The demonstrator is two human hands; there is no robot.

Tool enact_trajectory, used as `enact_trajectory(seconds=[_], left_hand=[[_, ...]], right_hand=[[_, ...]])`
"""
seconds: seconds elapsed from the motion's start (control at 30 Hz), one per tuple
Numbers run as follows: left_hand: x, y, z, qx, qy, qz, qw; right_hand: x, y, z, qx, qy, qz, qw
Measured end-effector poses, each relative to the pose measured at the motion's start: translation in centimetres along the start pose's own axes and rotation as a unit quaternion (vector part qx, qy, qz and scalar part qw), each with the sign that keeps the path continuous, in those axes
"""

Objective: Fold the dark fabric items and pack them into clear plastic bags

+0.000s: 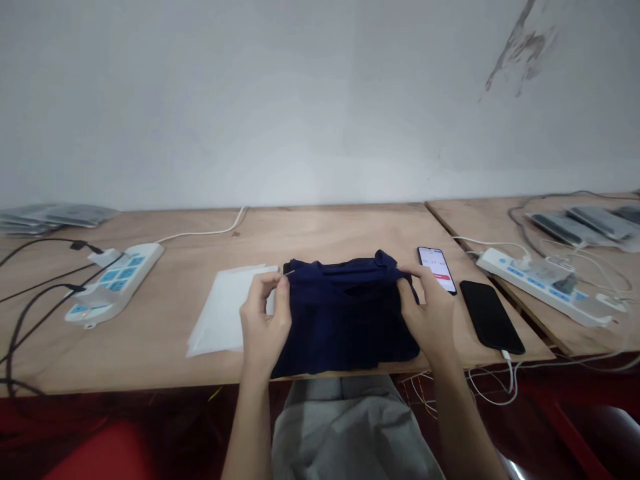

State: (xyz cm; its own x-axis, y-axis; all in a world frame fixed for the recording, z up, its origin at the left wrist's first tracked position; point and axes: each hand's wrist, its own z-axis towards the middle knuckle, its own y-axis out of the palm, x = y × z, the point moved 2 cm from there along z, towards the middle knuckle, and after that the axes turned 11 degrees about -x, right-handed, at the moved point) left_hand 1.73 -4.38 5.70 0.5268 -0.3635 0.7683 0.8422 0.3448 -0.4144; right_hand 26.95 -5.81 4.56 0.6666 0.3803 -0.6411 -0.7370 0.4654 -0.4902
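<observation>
A dark navy garment (345, 320) lies at the front edge of the wooden table, its upper edge lifted and gathered in loose folds. At its upper left corner, my left hand (267, 313) pinches the cloth between thumb and fingers. My right hand (427, 307) grips the upper right corner in the same way. Beneath the navy cloth a darker layer shows at the back edge; I cannot tell what it is. Beside my left hand lie white sheets (220, 313), partly under the garment's left side.
A lit phone (436, 267) and a dark phone (490, 317) on a cable lie to the right. Power strips stand at left (117, 283) and right (543, 287), with trailing cords. Flat bagged items (60, 215) are at far left, more bagged items (585, 223) at far right.
</observation>
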Motion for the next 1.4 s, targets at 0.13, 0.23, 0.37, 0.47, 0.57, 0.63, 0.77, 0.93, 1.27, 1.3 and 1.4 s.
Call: enact_trajectory(seconds=[0.13, 0.23, 0.37, 0.47, 0.57, 0.63, 0.77, 0.93, 1.27, 1.3, 1.4], left_hand=[[3.2, -1.8, 1.3, 0.095, 0.02, -0.125, 0.987], [4.5, -2.9, 3.2, 0.109, 0.011, -0.191, 0.975], [2.3, -3.0, 6.5, 0.022, -0.033, -0.161, 0.986], [-1.9, -1.6, 7.8, -0.082, -0.101, 0.017, 0.991], [-6.0, -0.2, 7.1, -0.1, -0.146, 0.145, 0.973], [-7.8, 0.5, 5.6, -0.124, -0.129, 0.182, 0.967], [-8.5, 0.6, 1.5, -0.209, -0.014, 0.238, 0.948], [-8.0, 0.0, -3.0, -0.237, 0.052, 0.248, 0.938], [-9.6, 1.2, -4.7, -0.215, 0.022, 0.268, 0.939], [-9.5, 1.1, -4.6, -0.213, 0.021, 0.269, 0.939], [-9.3, 0.6, -4.3, -0.22, 0.023, 0.265, 0.939]], right_hand=[[-3.6, -2.0, 2.5, 0.0, -0.007, 0.044, 0.999], [-5.0, -3.1, 5.8, -0.078, -0.018, 0.092, 0.993], [-2.2, -0.4, 9.7, -0.336, 0.046, 0.181, 0.923], [2.5, 4.0, 10.1, -0.46, 0.13, 0.196, 0.856], [6.5, 7.0, 8.9, -0.408, 0.162, 0.15, 0.886], [7.9, 7.2, 7.5, -0.381, 0.162, 0.146, 0.898], [7.4, 3.2, 3.7, -0.305, 0.115, 0.077, 0.942], [4.4, -1.0, -3.6, -0.252, 0.056, -0.047, 0.965], [5.0, 2.0, -5.7, -0.157, 0.11, -0.083, 0.978], [5.2, 1.6, -4.9, -0.145, 0.133, -0.06, 0.979], [6.6, 0.2, -2.5, -0.106, 0.198, 0.016, 0.974]])
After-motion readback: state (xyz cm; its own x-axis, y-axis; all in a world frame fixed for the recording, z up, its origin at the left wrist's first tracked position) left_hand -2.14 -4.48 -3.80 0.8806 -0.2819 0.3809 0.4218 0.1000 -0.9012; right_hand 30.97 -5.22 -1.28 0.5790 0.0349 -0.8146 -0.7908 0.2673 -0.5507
